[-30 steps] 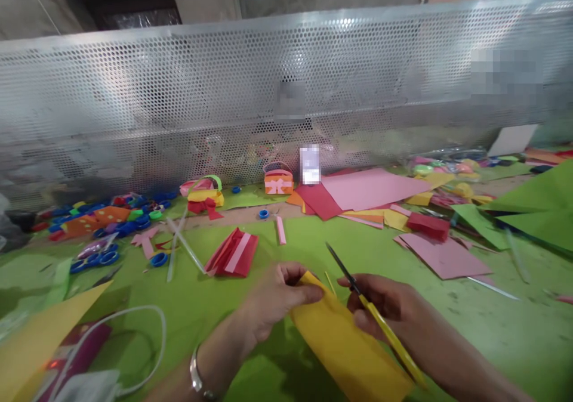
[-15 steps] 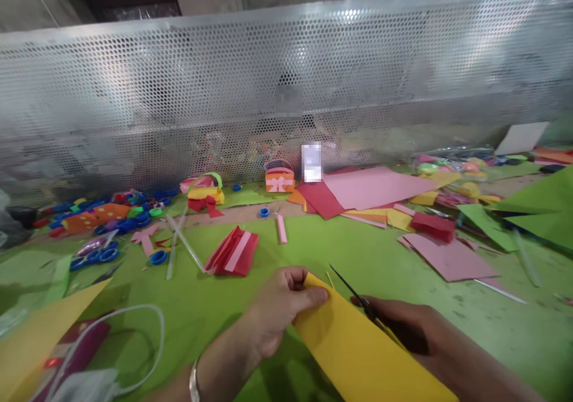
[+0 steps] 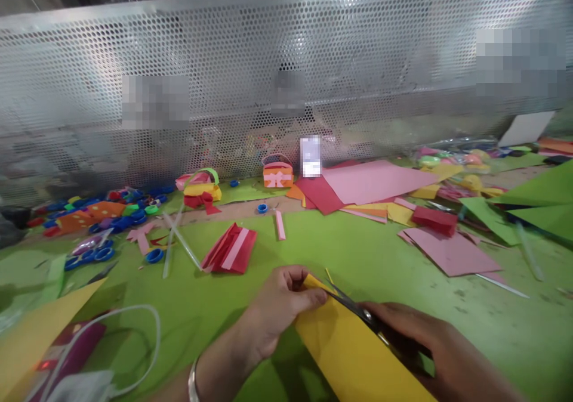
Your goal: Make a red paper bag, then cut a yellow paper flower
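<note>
My left hand (image 3: 277, 309) pinches the far corner of a folded yellow paper sheet (image 3: 353, 357), which slants down toward the bottom right. My right hand (image 3: 430, 345) grips a pair of scissors (image 3: 358, 309) with dark blades and a yellow handle. The blades lie along the sheet's upper edge, with their tips close to my left thumb. A bracelet shows on my left wrist.
The green table cover (image 3: 313, 253) holds folded red and pink paper (image 3: 230, 250), pink sheets (image 3: 452, 253), a small orange gift box (image 3: 278, 175), blue rings (image 3: 94, 253) and green sheets (image 3: 537, 211). A perforated metal panel (image 3: 268, 86) stands behind. A white cable (image 3: 134, 342) and another yellow sheet (image 3: 40, 330) lie at the bottom left.
The scissors have come down from above the sheet and slid left along its upper edge toward my left thumb. My left hand has kept its pinch on the corner.
</note>
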A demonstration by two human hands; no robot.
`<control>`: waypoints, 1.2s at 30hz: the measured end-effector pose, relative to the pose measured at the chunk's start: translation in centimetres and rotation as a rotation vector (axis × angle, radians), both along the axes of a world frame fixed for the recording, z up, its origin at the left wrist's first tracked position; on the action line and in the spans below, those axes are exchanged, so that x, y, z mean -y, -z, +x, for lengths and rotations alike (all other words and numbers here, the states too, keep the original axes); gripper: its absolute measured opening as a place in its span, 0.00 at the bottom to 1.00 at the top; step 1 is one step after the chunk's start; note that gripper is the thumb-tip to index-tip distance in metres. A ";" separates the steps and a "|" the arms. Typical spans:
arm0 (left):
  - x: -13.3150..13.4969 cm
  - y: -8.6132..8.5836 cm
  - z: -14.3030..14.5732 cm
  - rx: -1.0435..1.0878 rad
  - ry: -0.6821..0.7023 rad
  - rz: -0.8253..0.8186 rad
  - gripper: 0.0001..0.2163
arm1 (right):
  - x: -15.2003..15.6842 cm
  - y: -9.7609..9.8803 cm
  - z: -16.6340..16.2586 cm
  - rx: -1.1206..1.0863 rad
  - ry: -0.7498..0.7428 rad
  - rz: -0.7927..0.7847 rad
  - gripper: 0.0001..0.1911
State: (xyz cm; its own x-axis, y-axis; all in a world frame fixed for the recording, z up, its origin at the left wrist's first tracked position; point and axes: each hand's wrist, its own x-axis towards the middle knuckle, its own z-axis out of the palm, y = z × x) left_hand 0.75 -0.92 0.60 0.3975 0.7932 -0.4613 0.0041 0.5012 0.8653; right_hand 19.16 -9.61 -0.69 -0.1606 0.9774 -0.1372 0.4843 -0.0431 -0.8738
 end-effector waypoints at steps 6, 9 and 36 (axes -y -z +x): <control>0.0 0.2 0.0 -0.006 0.008 -0.033 0.13 | 0.0 0.2 -0.2 0.051 -0.006 0.010 0.17; 0.0 0.5 0.0 -0.011 0.014 -0.031 0.13 | 0.0 0.6 -0.4 0.062 0.045 0.054 0.15; -0.2 0.6 0.0 -0.013 0.056 -0.040 0.08 | -0.3 2.5 0.9 0.308 -0.103 0.211 0.21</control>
